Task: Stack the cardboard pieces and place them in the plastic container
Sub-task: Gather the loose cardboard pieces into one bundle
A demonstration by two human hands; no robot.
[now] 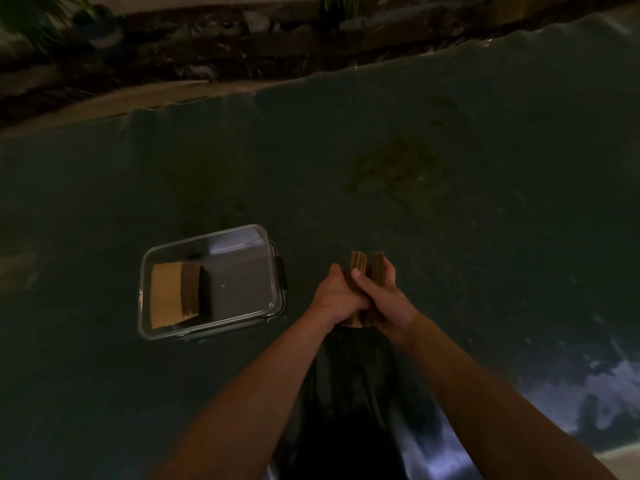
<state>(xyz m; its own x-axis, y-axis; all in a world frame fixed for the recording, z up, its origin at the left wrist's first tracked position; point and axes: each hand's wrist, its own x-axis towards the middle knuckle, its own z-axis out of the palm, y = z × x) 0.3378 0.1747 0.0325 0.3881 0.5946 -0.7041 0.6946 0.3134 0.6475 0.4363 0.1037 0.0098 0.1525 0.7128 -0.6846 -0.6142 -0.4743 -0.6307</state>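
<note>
Cardboard pieces (366, 268) are sitting on edge in two bundles, side by side, clamped between both of my hands just above the dark sheet (450, 168). Their long axis is running away from me, with the far ends projecting past my fingertips and the near ends showing below my wrists. I am curling my left hand (337, 292) over the left bundle and my right hand (384, 296) over the right one; the fingers of both are pressed together around the cardboard, with the right thumb lying in the seam between the bundles. A narrow gap is separating the two bundles at the far end, so I am judging the squaring-up as not yet finished.

I am locating the plastic container (277, 306) to the left of the hands, near but apart, lid off. One cardboard stack (166, 294) is already lying flat in its left half, and the right half is showing bare floor. I am judging the left hand nearer to it, so the coming transfer is calling for a leftward carry and a turn from on-edge to flat.
</note>
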